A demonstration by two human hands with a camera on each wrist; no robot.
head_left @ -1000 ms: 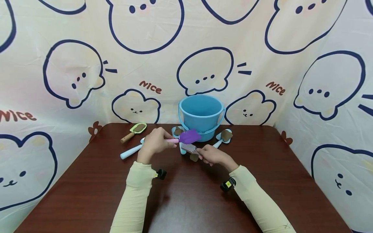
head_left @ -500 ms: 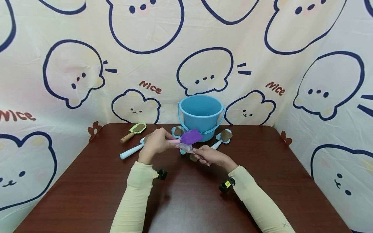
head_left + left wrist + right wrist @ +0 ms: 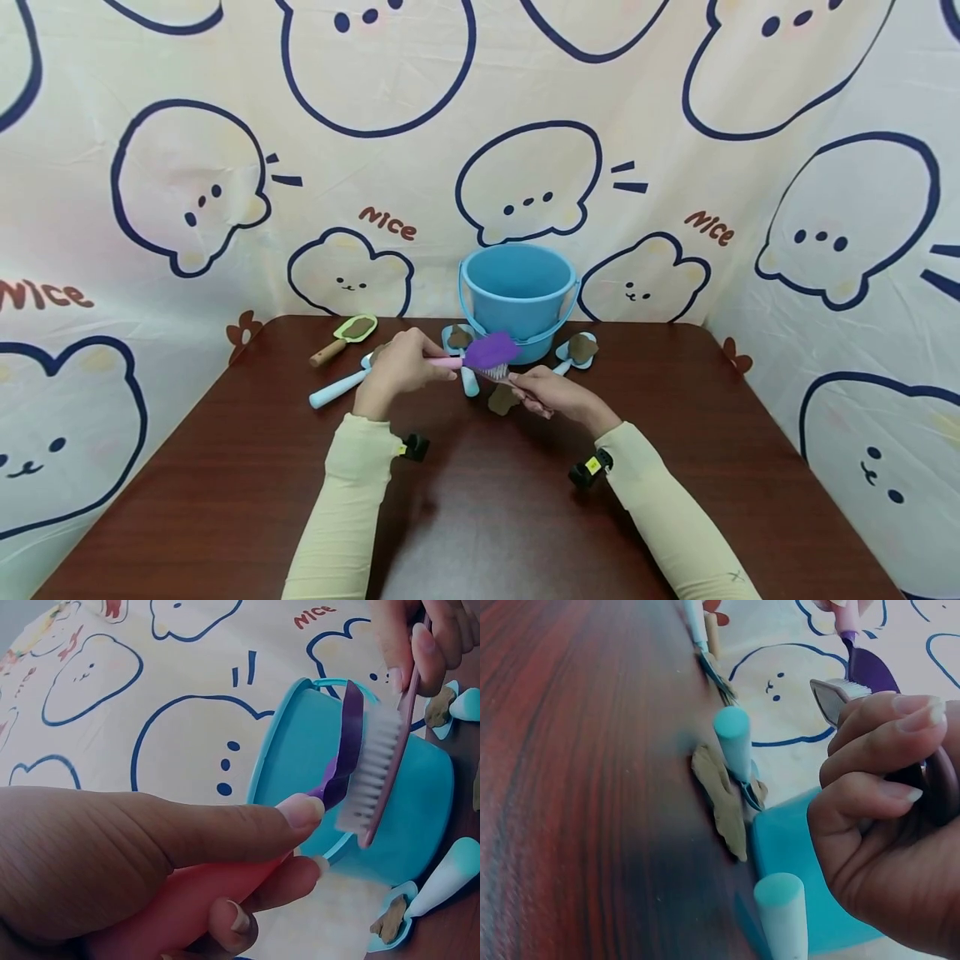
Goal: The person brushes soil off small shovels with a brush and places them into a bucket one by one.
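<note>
My left hand [image 3: 401, 371] grips the pink handle [image 3: 202, 904] of a toy shovel, its thumb along the top. The purple blade [image 3: 491, 351] points right, raised over the table in front of the bucket. With my right hand [image 3: 553, 393] I hold a brush [image 3: 386, 761] by its mauve handle, fingers curled round it. Its white bristles face the blade's underside, right up against it in the left wrist view and blurred there. A flat brown clay-like lump [image 3: 720, 802] lies on the table below the brush.
A light blue bucket [image 3: 517, 287] stands at the back. Around it lie light blue shovels bearing brown lumps: one at right [image 3: 579, 350], one in the middle [image 3: 469, 383], one at left [image 3: 337, 389]. Farther left lies a green shovel [image 3: 356, 330]. A patterned cloth hangs behind.
The brush in my right hand has gone left along the shovel's underside, then back to the right, uncovering more of the lump below. My left hand and the shovel have stayed nearly still.
</note>
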